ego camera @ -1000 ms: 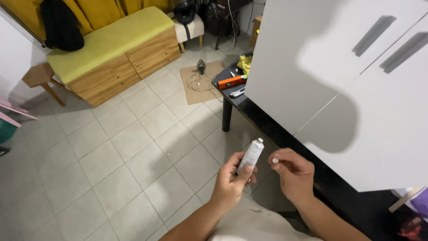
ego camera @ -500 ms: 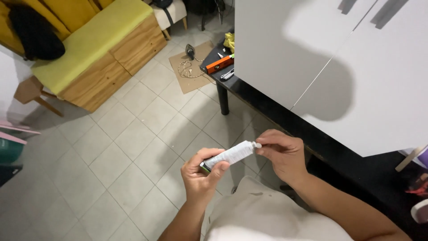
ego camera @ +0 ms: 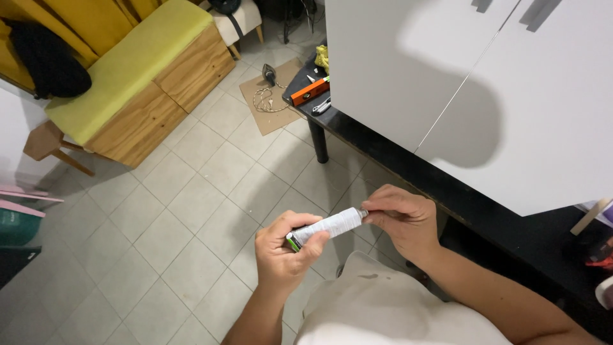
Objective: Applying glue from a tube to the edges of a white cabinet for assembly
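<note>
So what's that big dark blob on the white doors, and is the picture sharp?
Head view: the blob is a soft shadow on the white cabinet doors; the hands, left hand and right hand, and the tube look sharp; floor tile lines bend slightly toward the edges.

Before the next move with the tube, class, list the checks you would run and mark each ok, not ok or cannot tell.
1. Left hand grips the white tube firmly: ok.
2. Right hand fingertips sit at the tube's nozzle end: ok.
3. Cap on or off: cannot tell, fingers hide it.
4. Tube held clear of the white cabinet and black table: ok.
5. Orange level lies fully on the table: not ok, it sits at the edge.
</note>
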